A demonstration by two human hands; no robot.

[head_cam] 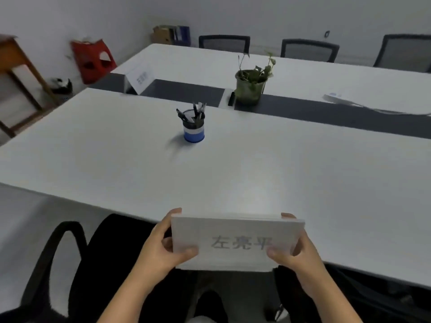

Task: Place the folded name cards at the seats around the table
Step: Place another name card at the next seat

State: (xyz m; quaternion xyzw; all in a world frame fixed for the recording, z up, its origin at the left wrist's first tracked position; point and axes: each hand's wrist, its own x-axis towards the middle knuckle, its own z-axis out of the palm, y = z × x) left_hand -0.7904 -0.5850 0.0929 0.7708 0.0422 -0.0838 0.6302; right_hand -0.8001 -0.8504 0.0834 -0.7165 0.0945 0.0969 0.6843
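Observation:
A white folded name card (235, 238) with grey printed characters is held at the near edge of the long white table (140, 164). My left hand (166, 247) grips its left side, thumb on the front. My right hand (295, 249) grips its right side the same way. The card looks like the top of a thin stack, its upper edge showing layers. Another folded name card (140, 80) stands upright at the far left end of the table, on the dark centre strip (186, 90).
A blue pen holder (193, 127) with pens stands mid-table. A potted plant (251, 83) sits on the dark strip. Papers (335, 97) lie at right. Black chairs (224, 43) line the far side; one black chair (77, 264) is right below me. A wooden stand (16, 73) and red bag (93, 59) are at left.

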